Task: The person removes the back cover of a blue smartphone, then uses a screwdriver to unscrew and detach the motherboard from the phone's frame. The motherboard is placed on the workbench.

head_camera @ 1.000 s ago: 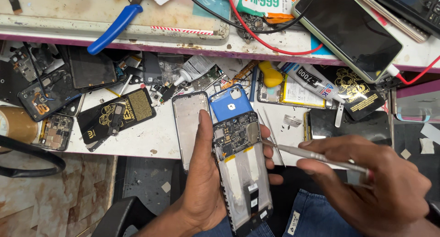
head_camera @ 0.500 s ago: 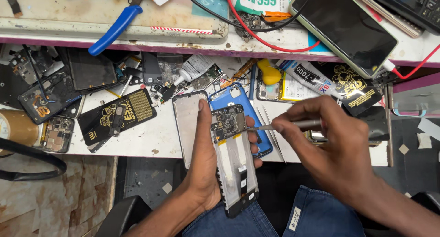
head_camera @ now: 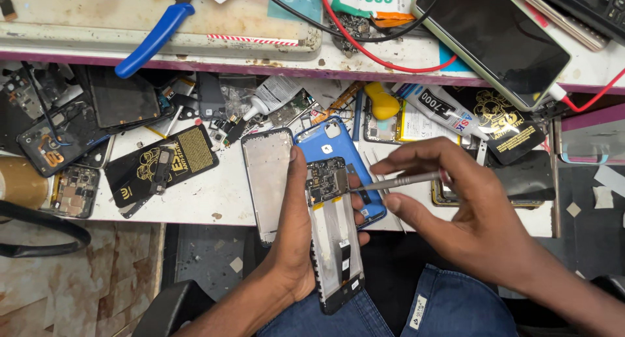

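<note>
My left hand (head_camera: 296,236) grips an opened phone (head_camera: 335,236) with its back off, circuit board at the top and a bare white battery bay below. My right hand (head_camera: 465,207) holds a thin metal screwdriver (head_camera: 397,180), its tip touching the right edge of the circuit board (head_camera: 325,178). A blue phone back cover (head_camera: 338,141) lies on the table under and behind the held phone. A grey phone frame (head_camera: 267,174) lies just left of my left thumb.
The white table edge (head_camera: 182,210) carries black packets, phone boards and screens at left. Glue tubes (head_camera: 443,109) and a yellow piece lie behind. On the upper shelf sit blue-handled pliers (head_camera: 153,41), red and black wires and a dark phone (head_camera: 498,41). My jeans are below.
The held phone has shifted slightly up and left. My right hand has swung the screwdriver in from the right, and its tip now rests on the circuit board.
</note>
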